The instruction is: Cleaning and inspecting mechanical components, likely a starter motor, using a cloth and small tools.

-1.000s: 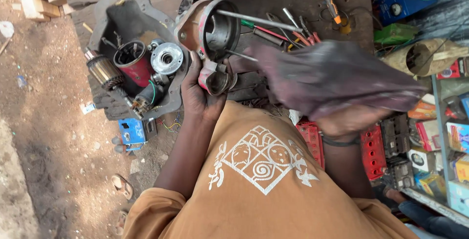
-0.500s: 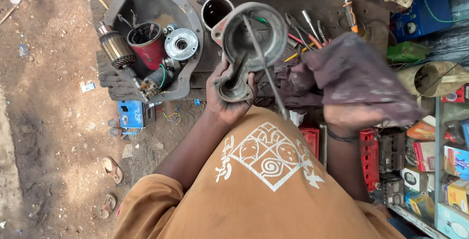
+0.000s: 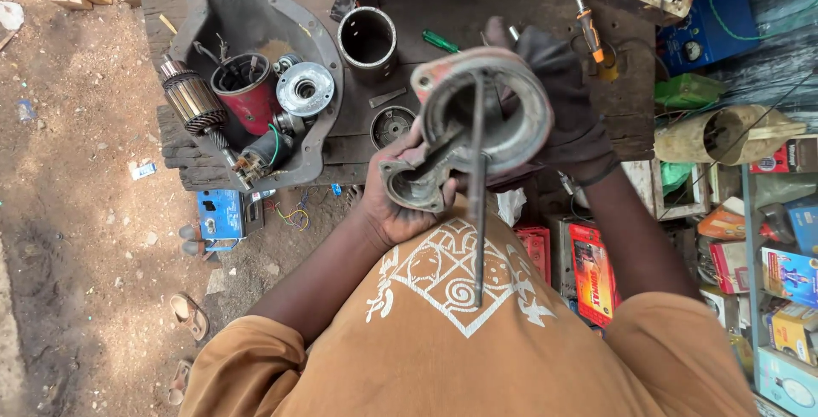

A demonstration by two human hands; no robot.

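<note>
Far left of the metal housing (image 3: 481, 123) lies a grey pan (image 3: 256, 21) on the tabletop (image 3: 613, 123), with a red cup (image 3: 247, 93) inside. Your left hand (image 3: 400, 204) has a closed grip on the housing's lower end. The housing is up over your chest. Right of it, your right hand (image 3: 567, 115), under a dark cloth (image 3: 554, 63), grips its rim

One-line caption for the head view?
Left hand grips a metal motor housing; right hand wipes it with a dark cloth.
</note>
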